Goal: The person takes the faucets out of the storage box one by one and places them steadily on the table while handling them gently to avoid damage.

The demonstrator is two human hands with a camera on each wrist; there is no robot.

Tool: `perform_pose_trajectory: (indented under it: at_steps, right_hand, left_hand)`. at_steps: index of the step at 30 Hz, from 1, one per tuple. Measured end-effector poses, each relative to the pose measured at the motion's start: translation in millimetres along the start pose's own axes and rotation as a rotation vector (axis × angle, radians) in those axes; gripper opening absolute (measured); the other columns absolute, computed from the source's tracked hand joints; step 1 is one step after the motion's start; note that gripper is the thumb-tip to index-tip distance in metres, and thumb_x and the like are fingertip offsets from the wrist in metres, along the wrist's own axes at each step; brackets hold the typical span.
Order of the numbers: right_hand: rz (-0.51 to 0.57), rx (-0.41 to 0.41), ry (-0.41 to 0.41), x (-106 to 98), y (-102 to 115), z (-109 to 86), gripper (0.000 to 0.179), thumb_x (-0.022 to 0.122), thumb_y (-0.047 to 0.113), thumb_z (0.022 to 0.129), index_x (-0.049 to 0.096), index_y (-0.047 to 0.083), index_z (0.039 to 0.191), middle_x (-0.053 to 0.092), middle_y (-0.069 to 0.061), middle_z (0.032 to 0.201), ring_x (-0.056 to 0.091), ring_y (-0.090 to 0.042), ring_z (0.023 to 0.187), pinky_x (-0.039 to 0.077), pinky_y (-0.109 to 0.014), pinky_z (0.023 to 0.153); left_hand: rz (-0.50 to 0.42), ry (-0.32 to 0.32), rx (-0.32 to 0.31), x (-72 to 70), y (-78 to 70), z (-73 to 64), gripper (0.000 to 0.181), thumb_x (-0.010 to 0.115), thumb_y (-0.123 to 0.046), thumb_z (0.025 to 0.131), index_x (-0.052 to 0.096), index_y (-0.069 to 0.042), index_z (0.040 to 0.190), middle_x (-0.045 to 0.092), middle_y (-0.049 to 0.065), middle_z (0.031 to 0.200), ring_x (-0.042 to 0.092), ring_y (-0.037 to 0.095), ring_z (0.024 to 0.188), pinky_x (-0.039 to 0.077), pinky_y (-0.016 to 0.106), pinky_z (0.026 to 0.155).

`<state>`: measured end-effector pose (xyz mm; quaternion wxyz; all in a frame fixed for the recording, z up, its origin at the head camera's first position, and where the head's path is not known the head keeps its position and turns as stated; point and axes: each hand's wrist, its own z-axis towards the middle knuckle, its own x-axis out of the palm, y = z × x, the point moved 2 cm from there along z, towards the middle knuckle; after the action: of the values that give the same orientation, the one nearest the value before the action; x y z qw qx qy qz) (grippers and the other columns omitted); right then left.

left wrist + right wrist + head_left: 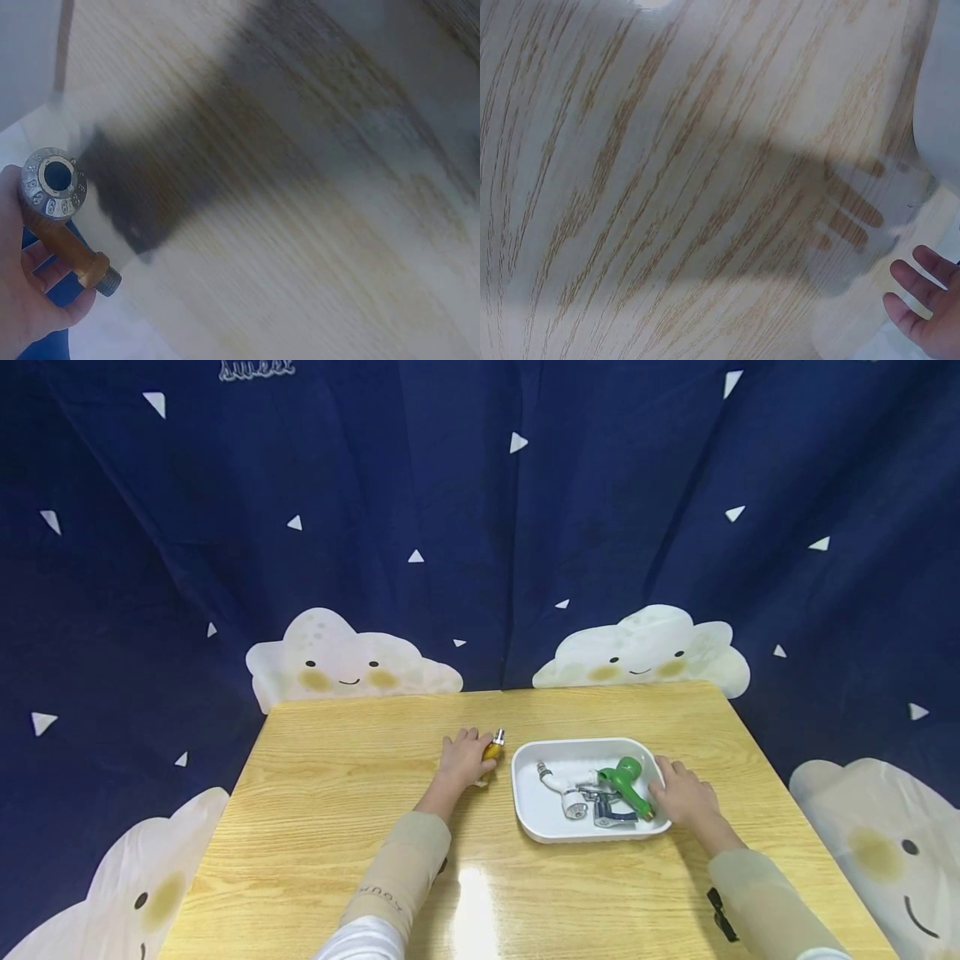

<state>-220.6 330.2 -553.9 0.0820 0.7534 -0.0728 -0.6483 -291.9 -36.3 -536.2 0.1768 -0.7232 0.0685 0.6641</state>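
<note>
My left hand (463, 758) grips a small yellow tap (492, 749) just left of the white basin (592, 837). In the left wrist view this tap (66, 247) shows an orange-yellow body, a threaded metal end and a round silver end with a dark hole, with fingers and thumb round it. At the basin's right rim is my right hand (686, 795), fingertips right by the edge. The right wrist view shows its fingers (915, 285) spread and loosely extended, holding nothing. Inside the basin lie a green tap (624, 781), a white tap (555, 782) and a chrome tap (611, 814).
The basin stands right of centre on a light wood table (337, 760). Behind the table hangs a dark blue curtain (465, 485) with white triangles and smiling clouds. The table's far edge runs close beyond both hands.
</note>
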Motion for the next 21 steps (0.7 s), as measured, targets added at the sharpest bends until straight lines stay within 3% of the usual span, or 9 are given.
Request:
perform_pose_trajectory:
  at_steps: [21]
  right_hand:
    - [0.003,0.012,0.010,0,0,-0.1,0.055,0.030,0.033,0.094,0.025,0.002,0.139,0.038,-0.031,0.126,0.042,-0.050,0.109,0.035,-0.067,0.083]
  left_hand:
    - [-0.024,0.052,-0.050,15.2,0.2,2.7,0.052,0.054,-0.040,0.087,0.045,-0.019,0.134,0.051,0.010,0.122,0.044,0.027,0.115,0.033,0.055,0.095]
